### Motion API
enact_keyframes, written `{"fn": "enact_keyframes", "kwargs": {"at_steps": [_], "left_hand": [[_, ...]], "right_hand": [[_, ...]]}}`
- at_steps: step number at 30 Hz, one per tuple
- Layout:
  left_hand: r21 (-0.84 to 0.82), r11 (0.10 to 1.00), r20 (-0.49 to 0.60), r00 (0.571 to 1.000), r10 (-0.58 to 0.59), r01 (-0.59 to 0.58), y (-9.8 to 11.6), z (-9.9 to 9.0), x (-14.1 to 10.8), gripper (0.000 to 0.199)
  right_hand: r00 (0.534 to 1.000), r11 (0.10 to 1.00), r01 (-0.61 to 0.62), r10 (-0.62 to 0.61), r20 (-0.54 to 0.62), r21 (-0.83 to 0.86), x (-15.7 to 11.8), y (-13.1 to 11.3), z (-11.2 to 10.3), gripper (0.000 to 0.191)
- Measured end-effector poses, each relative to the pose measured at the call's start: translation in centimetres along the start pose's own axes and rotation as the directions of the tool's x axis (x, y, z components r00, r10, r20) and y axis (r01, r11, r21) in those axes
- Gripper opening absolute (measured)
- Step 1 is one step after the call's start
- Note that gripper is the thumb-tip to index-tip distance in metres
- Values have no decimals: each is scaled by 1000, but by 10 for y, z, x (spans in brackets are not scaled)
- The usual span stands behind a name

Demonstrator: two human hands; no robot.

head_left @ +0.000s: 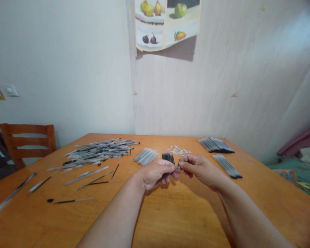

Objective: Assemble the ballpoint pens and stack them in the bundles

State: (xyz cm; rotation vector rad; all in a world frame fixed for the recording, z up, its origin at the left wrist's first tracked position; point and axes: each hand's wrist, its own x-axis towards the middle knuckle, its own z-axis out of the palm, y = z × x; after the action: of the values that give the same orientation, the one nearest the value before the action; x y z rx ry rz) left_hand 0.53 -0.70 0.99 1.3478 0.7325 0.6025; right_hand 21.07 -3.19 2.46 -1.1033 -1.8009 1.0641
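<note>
Over the middle of the table, my left hand (158, 171) is closed around a slim dark pen (161, 178) that slants up to the right. The fingertips of my right hand (196, 168) pinch together at the pen's upper end, where a small dark part shows; the fingers hide most of it. Just beyond my hands lie a row of black pen parts (167, 157), a stack of clear pen barrels (145, 156) and scattered small white pieces (179, 150).
A heap of pens and pen parts (100, 151) covers the table's (170, 217) far left, with loose refills (74, 200) nearer. Two rows of black-tipped pens (215, 144) lie at the right. A wooden chair (28, 139) stands left; a fruit poster (167, 24) hangs on the wall.
</note>
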Motion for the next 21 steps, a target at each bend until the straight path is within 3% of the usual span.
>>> {"fn": "enact_keyframes", "kwargs": {"at_steps": [11,18,21], "left_hand": [[37,999,13,1000,2,-2,-2,4,2,40],[35,999,5,1000,8,-9,1,5,0,40],[25,999,-2,1000,24,-24,1,4,0,44]], "right_hand": [[992,943,62,-96,-88,-326,7,4,9,38],[990,971,141,-134,52,-190,9,-2,14,52],[986,976,168,-164,34,-138,9,-1,15,55]]}}
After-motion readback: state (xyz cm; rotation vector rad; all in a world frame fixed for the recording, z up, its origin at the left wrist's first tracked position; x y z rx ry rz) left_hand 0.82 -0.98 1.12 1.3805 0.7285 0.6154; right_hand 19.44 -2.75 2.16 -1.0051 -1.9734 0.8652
